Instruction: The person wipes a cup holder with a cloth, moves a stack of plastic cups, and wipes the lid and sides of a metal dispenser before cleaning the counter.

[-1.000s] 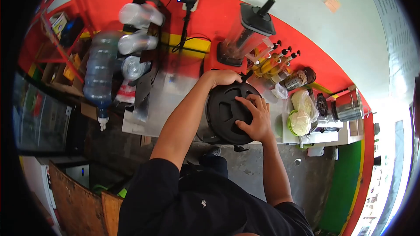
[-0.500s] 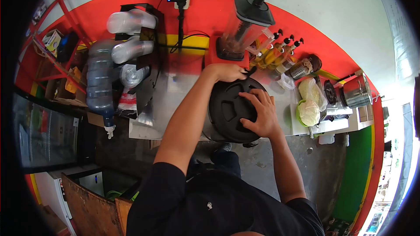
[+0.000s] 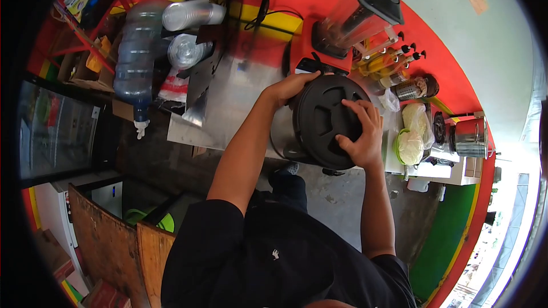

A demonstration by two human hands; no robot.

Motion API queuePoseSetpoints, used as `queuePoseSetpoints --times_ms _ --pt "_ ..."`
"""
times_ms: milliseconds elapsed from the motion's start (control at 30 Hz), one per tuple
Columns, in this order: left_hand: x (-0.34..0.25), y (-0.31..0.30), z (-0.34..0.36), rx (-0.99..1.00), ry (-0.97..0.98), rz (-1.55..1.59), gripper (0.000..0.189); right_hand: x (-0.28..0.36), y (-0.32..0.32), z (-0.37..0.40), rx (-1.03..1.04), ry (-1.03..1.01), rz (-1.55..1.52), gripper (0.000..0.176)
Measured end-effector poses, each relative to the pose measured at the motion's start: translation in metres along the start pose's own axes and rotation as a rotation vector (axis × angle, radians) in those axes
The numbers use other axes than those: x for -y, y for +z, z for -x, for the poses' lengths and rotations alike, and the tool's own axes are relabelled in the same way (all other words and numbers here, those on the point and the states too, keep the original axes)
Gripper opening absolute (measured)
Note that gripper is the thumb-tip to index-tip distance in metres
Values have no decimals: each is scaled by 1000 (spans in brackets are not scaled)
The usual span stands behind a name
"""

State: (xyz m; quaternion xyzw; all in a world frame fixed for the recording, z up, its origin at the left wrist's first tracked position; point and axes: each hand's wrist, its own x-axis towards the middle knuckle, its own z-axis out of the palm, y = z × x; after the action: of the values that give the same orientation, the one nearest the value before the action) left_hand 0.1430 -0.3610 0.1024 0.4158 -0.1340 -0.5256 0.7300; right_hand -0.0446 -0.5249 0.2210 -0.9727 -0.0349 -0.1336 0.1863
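Observation:
A large metallic container (image 3: 283, 137) with a round black lid (image 3: 323, 115) stands at the counter's front edge, its left side showing below the lid. My left hand (image 3: 292, 86) is at the container's far left rim, its fingers bent round and partly hidden by the lid. My right hand (image 3: 365, 134) grips the lid from the right, with thumb and fingertips at its recessed ribs. Just beyond the left hand is the red blender base (image 3: 301, 40), which carries a clear jug (image 3: 348, 20) with a black lid.
Stacked plastic cups (image 3: 194, 16) and a big water bottle (image 3: 134, 57) are at the left. Pump bottles (image 3: 388, 61), a grater (image 3: 410, 88), a green bowl of pale food (image 3: 409, 147) and a metal pot (image 3: 470, 137) line the right side of the steel counter (image 3: 228, 94).
The camera view has shifted, and the surroundings sit differently in it. More of the container's left side shows now. Both hands remain at the container and its lid.

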Motion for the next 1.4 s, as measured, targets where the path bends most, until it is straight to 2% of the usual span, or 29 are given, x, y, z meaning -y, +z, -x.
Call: queuePoseSetpoints --times_ms 67,100,267,300,367,467,500,567,600,667,733,833,867,933,1000,1067,1133,1200,1233,1267,1333,1400 --pt "25 -24 -4 -186 -121 -108 50 0 3 -2 -5 -4 -6 76" --pt "28 -23 3 -192 -120 -100 50 1 4 -2 -12 13 -1 76" --pt "63 -24 21 -449 53 33 47 3 12 -5 -60 27 19 72" --pt "74 -29 19 -456 55 39 47 6 14 -6 -53 21 16 72" --pt "92 -40 16 -478 222 136 45 12 18 -9 -70 99 23 70" --pt "100 -51 27 -486 260 86 43 18 30 -12 -129 153 67 69" --pt "97 -48 34 -490 250 78 43 21 35 -14 -129 162 58 69" --pt "83 -29 52 -556 350 -17 39 28 43 -17 -204 235 126 69" --pt "78 -20 60 -553 320 -36 39 34 48 -18 -205 267 111 69" --pt "66 -2 73 -634 473 -103 35 45 54 -20 -264 292 176 68" --pt "59 13 89 -621 478 -99 33 58 61 -23 -275 339 222 69" --pt "59 37 103 -631 748 53 30 71 71 -29 -292 357 277 71" --pt "70 43 100 -615 733 44 30 74 73 -31 -305 341 277 72" --pt "102 49 89 -934 1029 -204 23 78 77 -35 -303 350 277 70" --pt "129 45 86 -919 1021 -211 22 81 82 -39 -295 358 257 66" --pt "158 35 81 -1037 973 -562 28 83 80 -41 -290 368 242 63" --pt "179 25 83 -1020 911 -546 33 81 81 -42 -239 400 262 67" --pt "192 12 91 -982 902 -979 37 81 81 -41 -242 394 262 68" --pt "195 8 94 -966 872 -1041 45 81 81 -41 -244 394 264 69" --pt "201 -3 94 -971 878 -1044 45 82 81 -41 -242 394 265 70" --pt "214 -28 93 -881 733 -993 48 83 80 -39 -238 389 255 70" --pt "216 -34 96 -893 751 -1010 48 82 79 -37 -237 384 243 71"
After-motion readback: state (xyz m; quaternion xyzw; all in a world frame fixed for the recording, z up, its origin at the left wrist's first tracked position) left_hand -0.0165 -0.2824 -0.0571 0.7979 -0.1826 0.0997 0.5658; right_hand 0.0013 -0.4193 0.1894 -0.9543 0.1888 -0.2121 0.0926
